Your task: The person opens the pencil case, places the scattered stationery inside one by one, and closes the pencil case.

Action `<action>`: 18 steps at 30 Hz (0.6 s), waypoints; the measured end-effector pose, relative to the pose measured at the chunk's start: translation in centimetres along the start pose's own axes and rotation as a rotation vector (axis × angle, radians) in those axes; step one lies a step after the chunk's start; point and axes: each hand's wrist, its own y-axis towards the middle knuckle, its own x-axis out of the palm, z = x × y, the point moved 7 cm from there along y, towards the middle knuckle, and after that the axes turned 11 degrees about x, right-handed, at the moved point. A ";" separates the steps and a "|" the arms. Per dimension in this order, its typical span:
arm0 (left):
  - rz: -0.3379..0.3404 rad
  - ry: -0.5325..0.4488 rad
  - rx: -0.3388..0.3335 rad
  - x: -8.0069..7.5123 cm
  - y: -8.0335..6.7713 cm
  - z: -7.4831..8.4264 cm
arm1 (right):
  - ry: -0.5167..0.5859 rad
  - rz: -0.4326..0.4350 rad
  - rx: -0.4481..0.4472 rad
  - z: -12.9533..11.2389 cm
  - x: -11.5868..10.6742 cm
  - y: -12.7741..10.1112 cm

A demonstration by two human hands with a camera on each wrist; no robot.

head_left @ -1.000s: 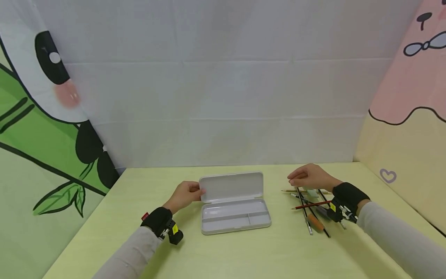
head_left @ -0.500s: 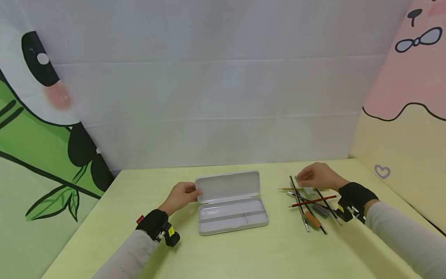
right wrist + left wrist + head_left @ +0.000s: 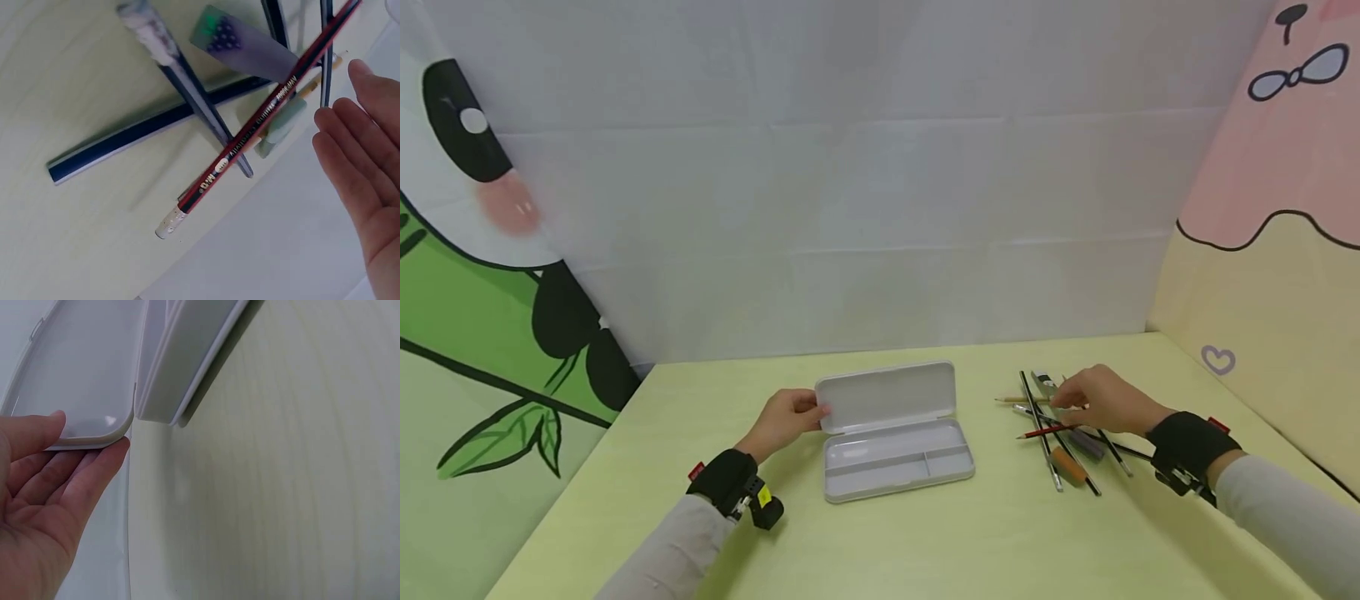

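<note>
A pale grey pencil case (image 3: 897, 482) lies unfolded on the table, its lid (image 3: 887, 397) tilted up at the back. My left hand (image 3: 781, 423) pinches the lid's left edge, thumb inside and fingers behind, as the left wrist view also shows. Over a loose pile of pencils hovers my right hand (image 3: 1108, 402), fingers extended and thumb apart in the right wrist view. A red-and-black pencil (image 3: 269, 112) crosses the pile close to the fingertips; whether they touch anything I cannot tell. Dark pencils (image 3: 144, 134) and a yellowish pencil (image 3: 1011, 400) lie around it.
Among the pencils are an orange-brown piece (image 3: 1067, 467), a grey-purple block with dots (image 3: 247, 53) and a pale green block (image 3: 284, 128). The yellow table (image 3: 925, 550) meets a white backdrop (image 3: 865, 300) behind the case.
My right hand has moved from the far side of the pile to the right and closer to me, and lower. The left hand keeps its hold on the lid. The head view has shifted slightly.
</note>
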 end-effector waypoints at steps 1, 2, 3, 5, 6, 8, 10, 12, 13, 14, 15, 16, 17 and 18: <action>0.000 0.001 -0.001 0.0 0.0 0.0 | -0.015 0.004 -0.013 -0.1 0.1 -0.1; 0.001 -0.002 -0.004 0.0 0.0 0.0 | -0.026 0.009 -0.025 -0.1 0.3 -0.2; 0.003 -0.003 -0.008 0.0 0.0 0.0 | -0.036 0.010 -0.029 -0.2 0.4 -0.2; 0.008 -0.003 -0.015 0.1 0.1 0.0 | -0.053 0.007 -0.029 -0.1 0.8 -0.2; 0.011 -0.001 -0.021 0.1 0.2 -0.1 | -0.061 0.004 -0.025 0.0 1.1 -0.1; 0.013 0.000 -0.027 0.2 0.2 -0.1 | -0.073 -0.007 -0.020 0.1 1.4 0.0; 0.016 0.001 -0.028 0.3 0.2 -0.2 | -0.083 -0.014 -0.018 0.1 1.7 0.1; 0.022 -0.003 -0.030 0.3 0.3 -0.3 | -0.083 -0.017 -0.016 0.1 1.9 0.3; 0.021 -0.003 -0.024 0.3 0.3 -0.2 | -0.082 -0.017 -0.017 0.1 2.0 0.3; 0.019 0.000 -0.018 0.3 0.3 -0.2 | -0.079 -0.018 -0.021 0.1 2.1 0.4; 0.021 -0.003 -0.015 0.3 0.4 -0.3 | -0.077 -0.017 -0.027 0.1 2.1 0.5; 0.024 -0.004 -0.016 0.3 0.4 -0.3 | -0.078 -0.017 -0.029 0.1 2.2 0.5; 0.023 -0.001 -0.009 0.3 0.5 -0.3 | -0.077 -0.014 -0.030 0.1 2.2 0.6; 0.019 0.000 -0.003 0.3 0.5 -0.3 | -0.079 -0.012 -0.031 0.0 2.2 0.6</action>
